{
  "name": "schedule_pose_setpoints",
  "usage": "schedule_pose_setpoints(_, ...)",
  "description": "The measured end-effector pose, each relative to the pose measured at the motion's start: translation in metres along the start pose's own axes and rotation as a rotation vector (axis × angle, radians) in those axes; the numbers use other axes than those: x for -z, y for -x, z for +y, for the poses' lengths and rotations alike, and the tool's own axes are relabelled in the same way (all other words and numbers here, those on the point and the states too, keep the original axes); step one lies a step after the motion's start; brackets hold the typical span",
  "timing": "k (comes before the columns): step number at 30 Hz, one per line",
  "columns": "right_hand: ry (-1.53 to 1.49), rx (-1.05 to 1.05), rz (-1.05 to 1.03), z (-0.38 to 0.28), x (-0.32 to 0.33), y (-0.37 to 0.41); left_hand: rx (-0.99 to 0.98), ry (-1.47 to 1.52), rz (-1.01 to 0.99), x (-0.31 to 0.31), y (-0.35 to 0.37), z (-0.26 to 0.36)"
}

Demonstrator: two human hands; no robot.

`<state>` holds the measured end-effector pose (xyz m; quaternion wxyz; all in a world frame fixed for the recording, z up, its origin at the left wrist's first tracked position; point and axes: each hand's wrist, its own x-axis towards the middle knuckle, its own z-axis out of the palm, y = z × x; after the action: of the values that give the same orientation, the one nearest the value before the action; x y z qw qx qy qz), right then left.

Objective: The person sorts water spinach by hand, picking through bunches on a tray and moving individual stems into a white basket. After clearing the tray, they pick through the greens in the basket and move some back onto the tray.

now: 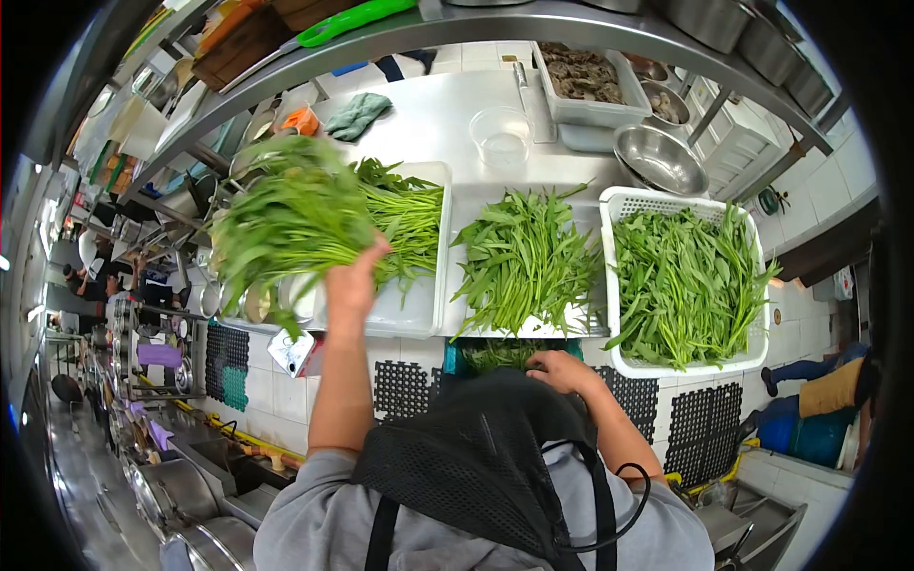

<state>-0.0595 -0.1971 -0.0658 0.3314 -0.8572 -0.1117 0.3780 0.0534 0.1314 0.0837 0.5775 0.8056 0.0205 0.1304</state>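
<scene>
My left hand (354, 276) is closed round the stems of a large bunch of leafy greens (286, 219), whose tops are blurred. The bunch hangs over the left part of a white tray (445, 238) holding more greens (405, 214). Down at the counter's front edge, near a green crate (576, 348) with greens inside, is my right hand (564, 369); its fingers are bent and partly hidden, and what they hold cannot be made out. Long-stemmed greens (528, 257) lie in the middle sink basin. A white perforated basket (762, 328) on the right is full of greens (681, 285).
Behind are a clear plastic container (501, 138), a knife (522, 95), a green cloth (358, 115), a metal bowl (661, 160) and a tub of dark food (595, 112). A metal shelf (476, 36) crosses above. Another person (828, 400) is at the far right.
</scene>
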Motion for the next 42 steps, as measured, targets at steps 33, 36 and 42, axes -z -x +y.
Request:
schedule_pose_setpoints(33,0.325,0.720,0.608,-0.252,0.155,-0.267,0.165,0.237,0.153,0.066,0.096,-0.084)
schedule_pose_setpoints(36,0.618,0.377,0.365,-0.245,0.152,-0.308,0.209,0.254,0.200,0.085,0.098,-0.098)
schedule_pose_setpoints(42,0.664,0.379,0.394,-0.234,0.150,-0.311,0.182,0.281,0.125,0.098,0.060,-0.107)
